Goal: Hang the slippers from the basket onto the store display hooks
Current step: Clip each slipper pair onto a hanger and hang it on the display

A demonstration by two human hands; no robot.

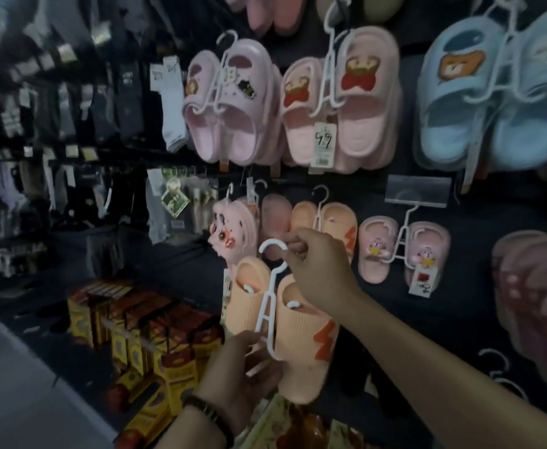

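Held item: pair of peach-orange slippers (pixel 301 345) w/ red zigzag mark, clipped on a white plastic hanger (pixel 267 306). Pair is in front of the dark display wall (pixel 479 222), at lower-row level, tilted w/ hanger hook up-left. R hand (pixel 320 267): fingertips pinch the hanger at the base of its hook; arm reaches in from lower right. L hand (pixel 236 374): thumb and fingers pinch the hanger's lower leg, other fingers behind the slipper heel; bead bracelet (pixel 210 413) on the wrist. Whether the hook touches a display peg cannot be told. Directly behind R hand: a matching orange pair (pixel 336 225) already hanging on the wall. Right of it: small pink kids' slippers (pixel 404 247) w/ cartoon charms and a tag, under a clear label holder (pixel 417 189). Upper row, L to R: pink clogs (pixel 230 105) w/ charms, pink bear-print slides (pixel 346 102) w/ price tag (pixel 324 144), light-blue bear slides (pixel 479 102); all on white hangers. Far left: racks of hanging socks (pixel 171 102), blurred. Below-left of held pair: rows of yellow-red boxes (pixel 142 322) on a shelf.
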